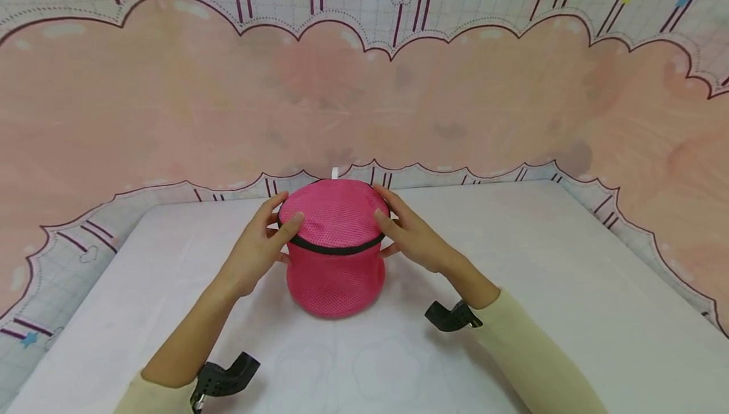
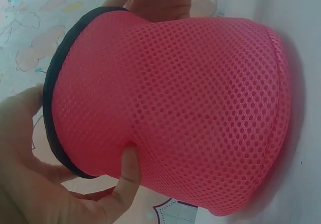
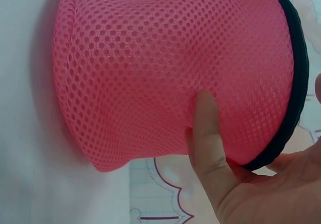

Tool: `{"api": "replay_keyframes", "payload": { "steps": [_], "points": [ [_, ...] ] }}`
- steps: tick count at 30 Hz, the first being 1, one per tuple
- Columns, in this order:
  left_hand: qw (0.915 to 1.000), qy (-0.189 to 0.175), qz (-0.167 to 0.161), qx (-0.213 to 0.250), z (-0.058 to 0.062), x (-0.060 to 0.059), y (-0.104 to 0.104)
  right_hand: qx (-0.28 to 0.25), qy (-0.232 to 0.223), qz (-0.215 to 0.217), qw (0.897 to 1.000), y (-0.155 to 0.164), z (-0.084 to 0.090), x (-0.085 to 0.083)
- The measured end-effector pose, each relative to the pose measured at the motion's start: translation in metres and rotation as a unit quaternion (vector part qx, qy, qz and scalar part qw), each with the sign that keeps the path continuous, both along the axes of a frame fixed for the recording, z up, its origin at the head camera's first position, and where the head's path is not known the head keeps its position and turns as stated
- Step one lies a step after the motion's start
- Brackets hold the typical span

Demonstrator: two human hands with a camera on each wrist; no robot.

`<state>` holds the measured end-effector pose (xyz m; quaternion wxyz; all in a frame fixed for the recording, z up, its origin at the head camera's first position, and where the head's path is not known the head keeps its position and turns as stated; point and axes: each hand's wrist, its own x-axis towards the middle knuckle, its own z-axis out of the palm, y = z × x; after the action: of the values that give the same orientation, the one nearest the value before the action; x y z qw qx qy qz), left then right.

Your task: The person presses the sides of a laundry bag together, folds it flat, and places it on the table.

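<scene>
A pink mesh laundry bag (image 1: 335, 284), shaped like a cylinder, stands upright on the white table. Black trim (image 1: 336, 250) runs round its top edge, and a small white tag (image 1: 335, 173) sticks up at the back. My left hand (image 1: 254, 249) grips the upper left side, its thumb over the top edge. Opposite it, my right hand (image 1: 420, 237) grips the upper right side in the same manner. In both wrist views one finger of each hand presses into the mesh wall (image 2: 210, 93) below the trim (image 3: 299, 58). The bag's far side is hidden.
The white tabletop (image 1: 547, 275) spreads out around the bag. Behind it hangs a peach cloth backdrop (image 1: 228, 104) with scalloped edges and printed candles. Black wrist camera mounts (image 1: 228, 376) sit on both forearms, above the table.
</scene>
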<state>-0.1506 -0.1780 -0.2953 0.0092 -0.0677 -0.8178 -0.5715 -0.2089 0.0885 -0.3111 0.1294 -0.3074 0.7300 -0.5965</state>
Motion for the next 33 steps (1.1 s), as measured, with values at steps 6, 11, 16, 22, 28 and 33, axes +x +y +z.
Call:
{"api": "replay_keyframes", "payload": {
  "steps": [6,11,16,22,28,33],
  "points": [
    [0.9993,0.016,-0.026,0.019,0.001,0.002,0.004,-0.015,-0.012,0.004,1.0,-0.005,-0.004,0.003],
    [0.9989,0.015,-0.031,0.03,-0.003,0.004,0.007,-0.04,-0.021,0.01,0.999,-0.008,-0.007,0.004],
    [0.9982,0.021,-0.036,0.043,-0.007,0.003,0.009,-0.047,-0.024,0.006,0.999,-0.011,-0.008,0.006],
    [0.9926,0.014,-0.055,0.108,-0.014,0.0,0.013,-0.038,-0.037,-0.01,0.999,-0.013,-0.011,0.008],
    [0.9916,0.0,-0.055,0.117,-0.019,-0.001,0.013,-0.021,-0.039,-0.019,0.999,-0.014,-0.015,0.009],
    [0.9923,-0.015,-0.055,0.11,-0.023,-0.001,0.011,-0.037,-0.05,-0.009,0.998,-0.016,-0.022,0.008]
  ]
}}
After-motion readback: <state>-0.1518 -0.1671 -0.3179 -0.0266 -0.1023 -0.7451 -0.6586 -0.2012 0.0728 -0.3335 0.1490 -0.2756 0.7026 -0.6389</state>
